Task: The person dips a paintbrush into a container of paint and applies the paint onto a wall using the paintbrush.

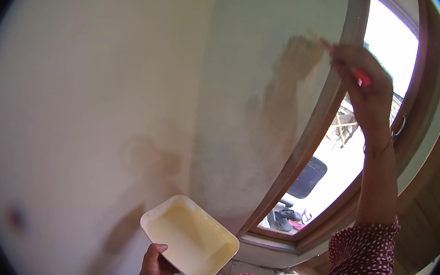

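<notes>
"What's the left hand (157,269) doing?"
"Gripping the pale tray (177,203) by its lower-left edge."
"And the right hand (370,96)?"
"Closed around a red-handled tool (362,78), its blurred tip near the wall (250,45)'s right edge, beside the wooden frame (310,130)."

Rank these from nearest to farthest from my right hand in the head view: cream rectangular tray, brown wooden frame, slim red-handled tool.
1. Slim red-handled tool, held in your right hand.
2. Brown wooden frame, its near post passing behind that hand.
3. Cream rectangular tray, low and to the left, in your left hand.
</notes>
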`<state>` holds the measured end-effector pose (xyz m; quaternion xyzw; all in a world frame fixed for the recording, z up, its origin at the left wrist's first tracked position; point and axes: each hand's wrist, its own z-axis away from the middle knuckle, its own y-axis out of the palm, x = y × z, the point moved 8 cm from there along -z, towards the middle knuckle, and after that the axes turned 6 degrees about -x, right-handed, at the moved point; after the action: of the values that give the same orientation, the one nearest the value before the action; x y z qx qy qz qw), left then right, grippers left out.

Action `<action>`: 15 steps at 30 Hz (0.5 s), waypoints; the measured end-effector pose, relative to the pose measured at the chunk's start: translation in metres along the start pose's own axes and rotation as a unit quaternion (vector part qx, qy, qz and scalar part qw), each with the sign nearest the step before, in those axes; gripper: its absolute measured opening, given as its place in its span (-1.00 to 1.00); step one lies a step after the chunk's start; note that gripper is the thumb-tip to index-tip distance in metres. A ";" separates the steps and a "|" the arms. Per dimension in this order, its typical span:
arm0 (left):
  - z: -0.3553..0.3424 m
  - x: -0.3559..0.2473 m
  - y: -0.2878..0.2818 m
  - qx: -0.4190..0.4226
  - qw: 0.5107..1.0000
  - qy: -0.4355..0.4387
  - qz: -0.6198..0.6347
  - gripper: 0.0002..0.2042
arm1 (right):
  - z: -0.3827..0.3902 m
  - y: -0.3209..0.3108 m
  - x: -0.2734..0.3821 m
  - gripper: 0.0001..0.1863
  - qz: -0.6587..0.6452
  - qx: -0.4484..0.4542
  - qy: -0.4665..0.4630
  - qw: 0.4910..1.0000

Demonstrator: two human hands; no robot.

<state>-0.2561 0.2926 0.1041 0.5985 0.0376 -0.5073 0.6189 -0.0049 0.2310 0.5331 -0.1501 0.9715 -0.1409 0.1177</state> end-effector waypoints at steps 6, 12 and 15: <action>0.012 -0.012 0.014 0.018 1.000 0.008 -0.001 -0.27 | 0.052 0.057 -0.007 -0.65 0.298 0.130 -0.156 0.933; 0.022 -0.021 0.021 0.005 1.000 -0.014 -0.021 -0.26 | 0.258 0.123 0.077 -0.70 0.141 0.381 -0.198 0.892; 0.026 -0.024 0.024 -0.006 1.000 -0.008 -0.019 -0.27 | 0.332 0.143 0.074 -0.73 -0.070 0.415 0.019 0.907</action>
<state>-0.2660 0.2809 0.1441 0.5901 0.0468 -0.5236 0.6128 -0.0203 0.2587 0.1651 -0.1524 0.8146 -0.5416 0.1411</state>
